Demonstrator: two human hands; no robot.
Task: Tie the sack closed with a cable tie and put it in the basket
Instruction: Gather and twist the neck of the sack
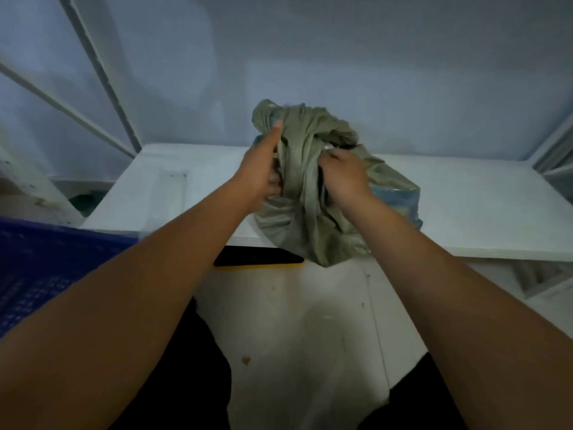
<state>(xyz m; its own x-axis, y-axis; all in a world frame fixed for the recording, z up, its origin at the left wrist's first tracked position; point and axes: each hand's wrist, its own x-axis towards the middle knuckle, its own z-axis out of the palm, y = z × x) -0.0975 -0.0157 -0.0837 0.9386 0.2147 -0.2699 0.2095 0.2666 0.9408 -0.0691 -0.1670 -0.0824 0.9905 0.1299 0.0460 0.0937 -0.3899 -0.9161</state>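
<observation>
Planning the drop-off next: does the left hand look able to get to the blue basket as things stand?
Probably yes. The basket sits just left of the left forearm with nothing between them, though the left hand grips the sack by its gathered neck, so the sack would come along.

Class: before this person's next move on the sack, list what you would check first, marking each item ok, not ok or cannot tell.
1. Neck gathered: the left hand grips the bunched top of the sack. Ok.
2. Second grip: the right hand curls its fingers into the fabric at the neck. Ok.
3. Cable tie round the neck: only a small white bit shows by the right hand. Cannot tell.
4. Support: the sack sits on the white table, some fabric hanging over the front edge. Ok.
5. Room inside the blue basket at the left. Cannot tell.
</observation>
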